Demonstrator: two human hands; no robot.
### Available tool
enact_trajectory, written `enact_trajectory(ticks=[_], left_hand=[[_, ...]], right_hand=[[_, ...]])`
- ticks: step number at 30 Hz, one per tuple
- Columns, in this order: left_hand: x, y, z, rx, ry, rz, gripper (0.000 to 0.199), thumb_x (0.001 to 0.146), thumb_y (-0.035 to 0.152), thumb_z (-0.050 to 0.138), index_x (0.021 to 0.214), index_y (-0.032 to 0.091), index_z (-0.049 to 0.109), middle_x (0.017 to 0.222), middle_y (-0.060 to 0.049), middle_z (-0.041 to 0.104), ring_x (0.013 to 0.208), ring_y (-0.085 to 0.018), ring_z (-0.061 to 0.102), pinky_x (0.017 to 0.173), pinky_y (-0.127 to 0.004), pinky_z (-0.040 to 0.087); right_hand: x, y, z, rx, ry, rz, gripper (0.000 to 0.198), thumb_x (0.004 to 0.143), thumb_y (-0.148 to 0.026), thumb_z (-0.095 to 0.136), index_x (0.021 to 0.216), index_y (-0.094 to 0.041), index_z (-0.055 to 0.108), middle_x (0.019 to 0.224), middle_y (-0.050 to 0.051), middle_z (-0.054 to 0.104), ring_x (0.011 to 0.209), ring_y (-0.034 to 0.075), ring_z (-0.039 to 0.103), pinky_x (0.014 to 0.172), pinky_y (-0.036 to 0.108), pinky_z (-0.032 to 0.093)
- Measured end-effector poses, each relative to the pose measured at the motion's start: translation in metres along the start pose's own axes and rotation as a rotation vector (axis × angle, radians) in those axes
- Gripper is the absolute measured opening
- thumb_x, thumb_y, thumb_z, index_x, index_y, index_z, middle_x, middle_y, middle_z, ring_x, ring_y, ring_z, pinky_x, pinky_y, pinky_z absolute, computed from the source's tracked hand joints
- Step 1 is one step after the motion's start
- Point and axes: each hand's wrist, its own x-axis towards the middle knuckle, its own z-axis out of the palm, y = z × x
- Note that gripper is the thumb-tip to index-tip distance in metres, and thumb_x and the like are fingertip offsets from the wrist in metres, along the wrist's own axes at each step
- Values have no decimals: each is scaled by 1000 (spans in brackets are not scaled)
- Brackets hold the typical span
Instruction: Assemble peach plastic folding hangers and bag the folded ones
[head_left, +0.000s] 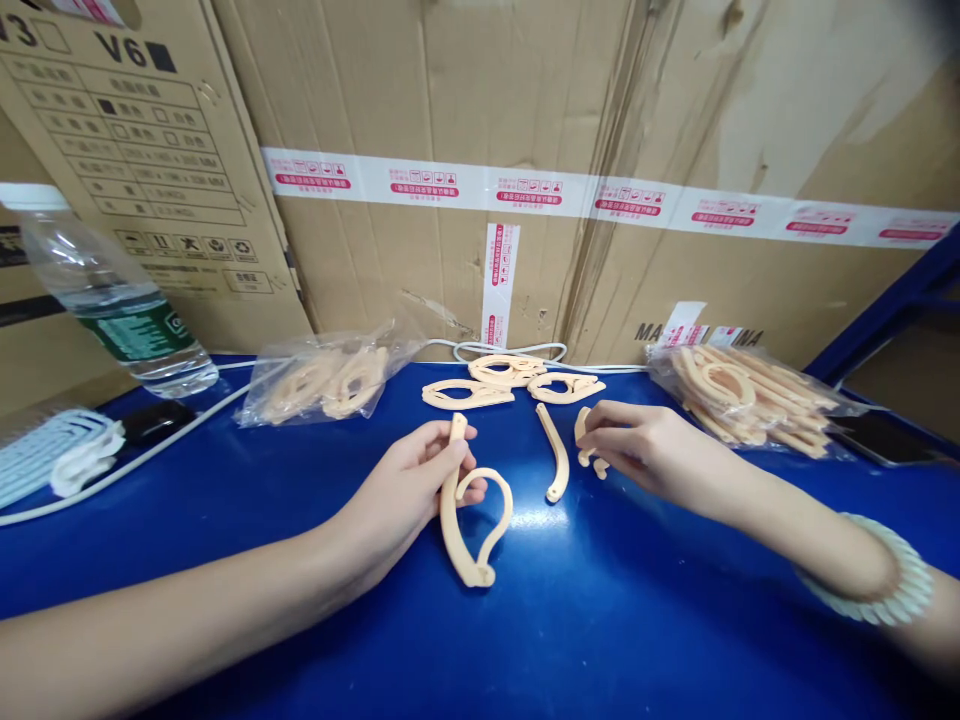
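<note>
My left hand [420, 480] pinches a beige plastic folding-hanger arm [451, 520] near its upper end. A curved hook [508, 505] is joined to that arm at the bottom and loops to its right. My right hand [637, 440] has its fingers bent down around a beige hanger part [582, 428], most of it hidden behind the fingers. A small curled bit [601, 468] shows just below those fingertips. Between the hands a loose curved hanger arm [556, 455] lies on the blue table [360, 640].
Behind the hands lie folded beige hangers [469, 395]. Clear bags of hanger parts sit left [322, 385] and right [750, 395]. A water bottle [124, 310], a hairbrush [56, 455] and a white cable [169, 445] are at left, a phone [885, 440] at right. Cardboard boxes [420, 270] stand behind.
</note>
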Motion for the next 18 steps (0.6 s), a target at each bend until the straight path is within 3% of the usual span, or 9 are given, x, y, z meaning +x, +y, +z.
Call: enact_trajectory(ticks=[2, 4, 8, 11, 14, 18], left_hand=[[-2, 0, 0, -57, 44, -12, 10, 98, 13, 48, 102, 14, 56, 77, 2, 56, 69, -9, 62, 78, -28, 58], [-5, 1, 1, -96, 62, -11, 9, 98, 12, 48, 100, 15, 57, 77, 2, 56, 72, -9, 62, 83, -29, 58], [-11, 2, 3, -145, -36, 0, 8, 98, 15, 50, 95, 17, 57, 77, 1, 59, 77, -12, 66, 85, -30, 57], [-14, 2, 4, -138, -129, 33, 11, 98, 18, 51, 87, 18, 53, 78, 2, 61, 79, -14, 68, 82, -28, 56], [-17, 2, 4, -135, -152, 44, 11, 97, 22, 54, 87, 19, 52, 80, 1, 61, 80, -15, 69, 79, -28, 56], [-20, 0, 7, -162, -210, 41, 16, 98, 27, 54, 84, 19, 51, 84, 0, 63, 82, -14, 68, 79, -27, 56]], right_hand=[[0, -6, -2, -68, -88, 40, 29, 85, 4, 48, 89, -15, 70, 92, 8, 65, 75, 17, 64, 66, 29, 51], [2, -18, -3, -164, -71, 35, 33, 79, 6, 48, 91, -15, 70, 96, 10, 67, 84, 23, 64, 71, 35, 52], [7, -58, 5, -121, 229, -185, 31, 92, -6, 45, 114, -10, 66, 111, 15, 68, 101, 26, 61, 83, 42, 50], [6, -80, 15, -208, 301, -350, 23, 98, -16, 50, 112, -11, 68, 114, 10, 71, 115, 25, 57, 95, 44, 44], [3, -87, 21, -276, 305, -359, 24, 98, -15, 50, 115, -11, 68, 110, 8, 73, 119, 23, 55, 100, 43, 40], [1, -87, 23, -210, 326, -316, 28, 102, -33, 50, 110, -15, 70, 96, 5, 74, 110, 23, 60, 111, 49, 27]])
